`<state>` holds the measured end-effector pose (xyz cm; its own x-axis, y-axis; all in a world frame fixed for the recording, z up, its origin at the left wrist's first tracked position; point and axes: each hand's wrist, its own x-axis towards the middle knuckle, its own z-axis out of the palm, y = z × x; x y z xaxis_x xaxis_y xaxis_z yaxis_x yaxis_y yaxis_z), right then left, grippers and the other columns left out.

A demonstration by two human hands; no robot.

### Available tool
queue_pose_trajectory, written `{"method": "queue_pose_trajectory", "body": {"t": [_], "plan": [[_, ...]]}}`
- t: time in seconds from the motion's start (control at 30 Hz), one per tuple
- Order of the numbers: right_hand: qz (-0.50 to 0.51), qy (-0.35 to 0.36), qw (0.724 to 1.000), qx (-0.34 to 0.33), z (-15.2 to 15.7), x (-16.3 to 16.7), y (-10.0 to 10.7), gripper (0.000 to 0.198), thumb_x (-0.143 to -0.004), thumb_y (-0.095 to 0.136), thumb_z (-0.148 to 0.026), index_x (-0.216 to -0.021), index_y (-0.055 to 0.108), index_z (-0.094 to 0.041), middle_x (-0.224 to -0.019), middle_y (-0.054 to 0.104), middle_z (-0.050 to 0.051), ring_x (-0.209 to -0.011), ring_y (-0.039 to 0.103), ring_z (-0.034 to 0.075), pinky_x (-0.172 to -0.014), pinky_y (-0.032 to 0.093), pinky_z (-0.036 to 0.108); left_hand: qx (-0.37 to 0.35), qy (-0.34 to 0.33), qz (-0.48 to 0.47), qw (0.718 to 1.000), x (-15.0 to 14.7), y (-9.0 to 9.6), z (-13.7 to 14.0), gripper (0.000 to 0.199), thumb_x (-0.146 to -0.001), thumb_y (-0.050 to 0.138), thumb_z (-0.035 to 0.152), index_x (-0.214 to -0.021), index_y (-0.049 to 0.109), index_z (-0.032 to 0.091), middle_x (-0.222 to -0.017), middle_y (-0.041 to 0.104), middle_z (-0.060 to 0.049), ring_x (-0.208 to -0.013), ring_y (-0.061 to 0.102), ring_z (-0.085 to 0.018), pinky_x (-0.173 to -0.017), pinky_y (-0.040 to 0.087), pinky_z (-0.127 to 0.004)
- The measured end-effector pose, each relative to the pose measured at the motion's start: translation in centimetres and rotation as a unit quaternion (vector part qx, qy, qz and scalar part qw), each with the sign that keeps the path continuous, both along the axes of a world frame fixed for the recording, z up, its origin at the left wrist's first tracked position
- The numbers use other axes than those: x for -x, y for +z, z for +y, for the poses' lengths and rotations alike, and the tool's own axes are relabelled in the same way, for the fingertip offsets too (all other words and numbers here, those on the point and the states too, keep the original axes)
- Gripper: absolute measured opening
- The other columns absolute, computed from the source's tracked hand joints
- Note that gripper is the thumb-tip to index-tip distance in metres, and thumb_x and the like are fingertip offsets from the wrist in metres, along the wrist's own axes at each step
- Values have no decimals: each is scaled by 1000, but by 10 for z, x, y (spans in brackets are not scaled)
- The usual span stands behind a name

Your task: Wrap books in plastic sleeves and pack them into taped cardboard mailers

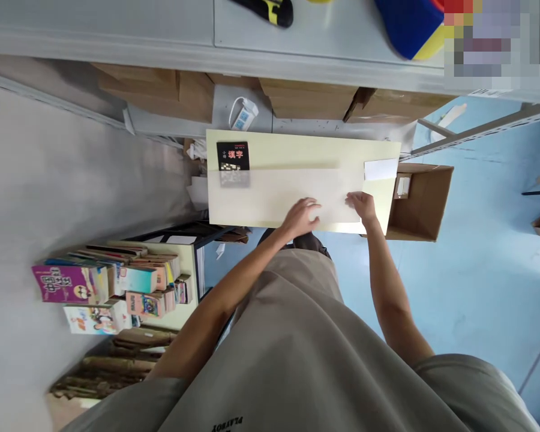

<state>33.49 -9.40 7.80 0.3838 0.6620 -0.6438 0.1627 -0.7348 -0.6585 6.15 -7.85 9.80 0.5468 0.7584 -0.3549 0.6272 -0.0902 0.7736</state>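
A translucent plastic sheet (270, 195) lies along the near half of the pale yellow board (297, 150). Its left part covers the lower portion of a black book (233, 156) with red and white characters. My right hand (362, 205) pinches the sheet near its right end, fingers pressed together. Over the sheet's near side is my left hand (302, 216), fingers bent and the thumb held apart, with nothing visible between them. Whether the left fingertips touch the sheet I cannot tell. A white flat item (380, 169) rests at the board's right end, just beyond my right hand.
Behind the board, a grey shelf holds cardboard boxes (306, 99) and a white power strip (245, 114). An open cardboard box (420, 204) stands to the right. Stacked books (72, 285) are at lower left. A black-and-yellow tool (274, 11) lies on the upper grey surface.
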Motion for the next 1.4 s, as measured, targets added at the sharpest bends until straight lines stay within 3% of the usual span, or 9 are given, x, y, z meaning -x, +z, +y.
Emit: {"method": "queue_pose_trajectory", "body": {"t": [0.2, 0.4, 0.5, 0.67, 0.83, 0.97, 1.1, 1.27, 1.4], "plan": [[-141, 47, 986, 73, 0, -8, -43, 25, -101, 75, -37, -81, 64, -28, -92, 86, 9, -104, 81, 28, -106, 63, 39, 19, 188, 231, 954, 126, -31, 16, 77, -102, 78, 26, -176, 59, 14, -196, 35, -28, -186, 29, -49, -149, 33, -67], [-267, 35, 957, 109, -10, 22, -40, 20, -110, 66, -31, -125, 72, -19, -144, 80, 24, -134, 76, 36, -123, 58, 49, 68, 167, 280, 943, 190, -52, 21, 90, -104, 83, 33, -185, 48, 13, -202, 18, -26, -189, 19, -50, -149, 29, -69], [-336, -1, 938, 86, -9, 48, -34, 39, -110, 66, -28, -146, 67, -13, -157, 69, 29, -147, 71, 37, -125, 57, 51, 64, 145, 263, 952, 196, -62, 22, 89, -104, 86, 33, -184, 50, 15, -202, 19, -26, -189, 22, -50, -149, 31, -68], [-201, 99, 974, 18, 22, 131, -33, 21, -116, 62, -35, -116, 75, -19, -125, 87, 21, -106, 86, 29, -104, 67, 43, 38, 126, 246, 960, 203, -71, 21, 73, -110, 77, 32, -179, 57, 14, -200, 26, -29, -186, 32, -48, -147, 39, -65], [-13, 251, 968, 4, 73, 261, -40, 27, -118, 69, -42, -101, 76, -23, -102, 93, 9, -86, 89, 22, -86, 68, 30, 6, 130, 193, 973, 228, -76, 39, 60, -112, 68, 29, -169, 67, 10, -183, 58, -26, -177, 49, -44, -149, 40, -57], [6, 268, 961, 61, 103, 341, -52, 41, -120, 70, -39, -83, 68, -23, -88, 90, 5, -70, 85, 17, -80, 66, 26, 7, 142, 153, 978, 253, -85, 75, 48, -108, 61, 20, -152, 79, 18, -153, 82, -19, -149, 74, -41, -137, 53, -58], [-46, 241, 960, 136, 111, 369, -64, 50, -123, 65, -39, -75, 62, -25, -86, 89, 6, -76, 86, 19, -86, 66, 29, 4, 238, 153, 959, 268, -99, 119, 34, -108, 68, 29, -141, 77, 23, -147, 81, -21, -142, 77, -45, -124, 61, -58], [-84, 246, 954, 147, 106, 372, -66, 46, -124, 62, -44, -81, 64, -27, -93, 91, 6, -102, 88, 26, -100, 65, 34, 27, 351, 161, 922, 270, -121, 169, 71, -94, 95, 49, -149, 62, 17, -161, 64, -34, -157, 64, -60, -122, 62, -67], [-87, 236, 954, 162, 106, 377, -65, 43, -124, 60, -44, -84, 65, -28, -102, 93, 8, -109, 87, 29, -99, 63, 35, 91, 345, 213, 909, 274, -132, 198, 78, -81, 102, 36, -145, 64, 11, -153, 71, -36, -154, 67, -59, -123, 60, -68]]}}
